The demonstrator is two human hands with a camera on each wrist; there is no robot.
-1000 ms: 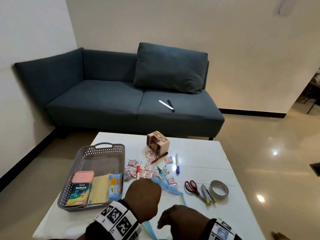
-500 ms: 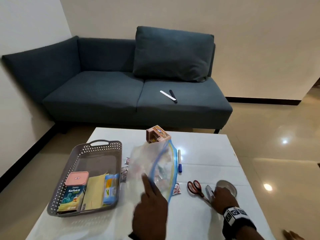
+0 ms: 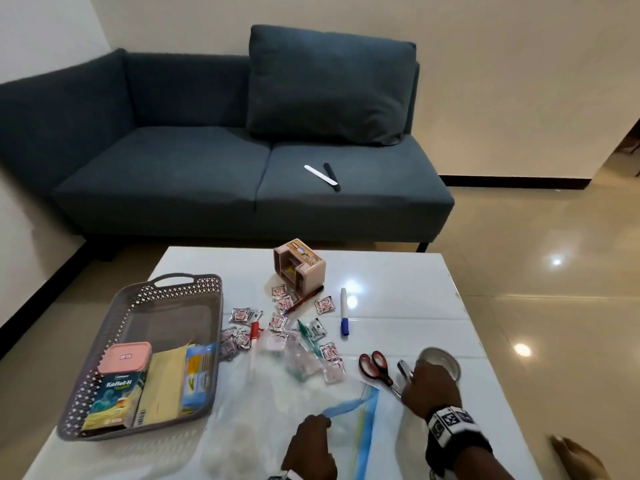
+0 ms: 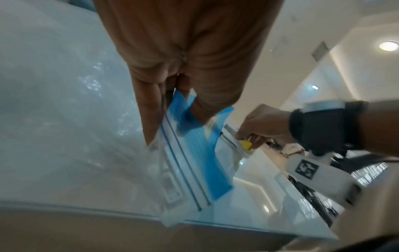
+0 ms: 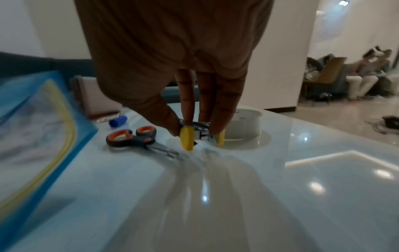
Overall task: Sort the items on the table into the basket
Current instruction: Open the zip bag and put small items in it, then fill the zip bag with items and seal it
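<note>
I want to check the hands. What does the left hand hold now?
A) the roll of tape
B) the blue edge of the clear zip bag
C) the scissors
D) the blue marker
B: the left hand pinches the zip bag by its blue edge.

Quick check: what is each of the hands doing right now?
Left hand: pinching the zip bag at its blue edge.
Right hand: gripping yellow-handled metal tools on the table.

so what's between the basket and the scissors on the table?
Head view: between the basket and the scissors lie scattered small sachets, a red-capped marker, a green pen and the clear zip bag.
</note>
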